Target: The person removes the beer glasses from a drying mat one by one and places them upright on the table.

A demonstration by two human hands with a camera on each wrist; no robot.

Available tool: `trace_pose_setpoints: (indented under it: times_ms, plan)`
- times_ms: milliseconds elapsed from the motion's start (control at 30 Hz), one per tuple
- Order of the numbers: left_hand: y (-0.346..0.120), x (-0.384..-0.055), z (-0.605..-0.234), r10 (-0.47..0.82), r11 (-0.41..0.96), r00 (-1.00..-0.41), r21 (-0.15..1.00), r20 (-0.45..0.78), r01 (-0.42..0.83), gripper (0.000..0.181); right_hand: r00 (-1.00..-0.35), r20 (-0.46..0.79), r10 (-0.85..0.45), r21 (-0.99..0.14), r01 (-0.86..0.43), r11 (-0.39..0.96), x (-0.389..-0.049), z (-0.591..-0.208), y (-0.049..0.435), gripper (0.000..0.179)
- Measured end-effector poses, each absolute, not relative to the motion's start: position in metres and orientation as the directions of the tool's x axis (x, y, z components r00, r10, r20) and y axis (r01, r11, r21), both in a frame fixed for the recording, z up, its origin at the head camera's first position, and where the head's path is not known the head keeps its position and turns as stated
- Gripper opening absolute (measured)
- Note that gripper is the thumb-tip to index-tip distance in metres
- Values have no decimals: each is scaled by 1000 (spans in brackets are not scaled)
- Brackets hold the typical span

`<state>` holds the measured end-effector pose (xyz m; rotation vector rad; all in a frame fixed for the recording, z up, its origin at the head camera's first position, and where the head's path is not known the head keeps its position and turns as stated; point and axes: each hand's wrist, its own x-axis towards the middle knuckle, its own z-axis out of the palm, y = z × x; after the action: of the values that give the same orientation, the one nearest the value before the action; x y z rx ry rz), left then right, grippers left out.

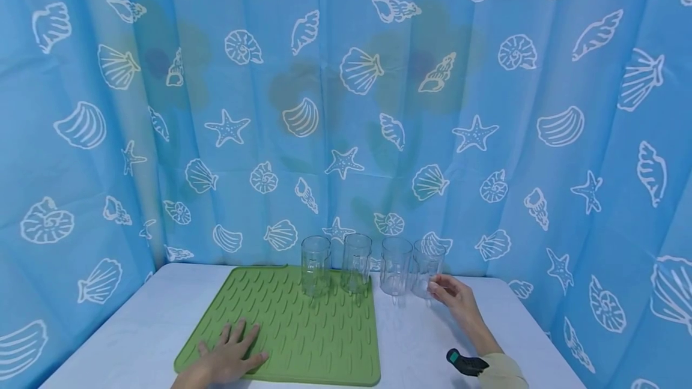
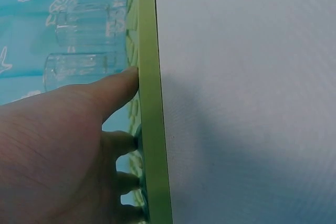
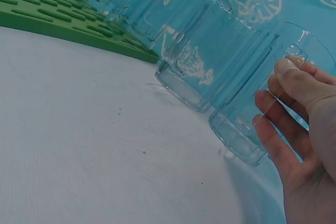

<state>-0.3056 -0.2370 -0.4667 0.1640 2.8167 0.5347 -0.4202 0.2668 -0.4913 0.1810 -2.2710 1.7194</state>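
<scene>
My left hand (image 1: pixel 229 358) rests with fingers spread on the front left of a green ribbed drying mat (image 1: pixel 319 347). In the left wrist view its thumb (image 2: pixel 119 90) and fingertips press the mat near its edge. On the right, my right hand (image 1: pixel 456 299) pinches the handle of the rightmost clear glass mug (image 1: pixel 424 260) between thumb (image 3: pixel 294 80) and fingers. That mug stands upright on the white table, close beside another glass mug (image 1: pixel 396 263). Two more clear glasses, a left one (image 1: pixel 316 257) and a taller-looking one (image 1: pixel 357 257), stand upright on the mat's back right part.
The white table (image 1: pixel 135 329) carries the mat and the glasses. A blue curtain (image 1: pixel 346 107) with white shell prints hangs right behind the glasses and along both sides. A black strap (image 1: pixel 467 364) is at my right wrist, by a light sleeve (image 1: pixel 503 371).
</scene>
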Motion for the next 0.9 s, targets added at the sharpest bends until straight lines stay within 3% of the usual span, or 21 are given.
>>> trace_pose_setpoints:
  times_ms: [600, 900]
  plan:
    - [-237, -302, -466, 156, 926, -960, 372, -234, 60, 88, -967, 234, 101, -934, -195, 298, -422, -495, 266, 47]
    - [-249, -323, -489, 134, 930, -959, 365, -250, 35, 98, -963, 251, 97, -931, -213, 295, -418, -493, 265, 42]
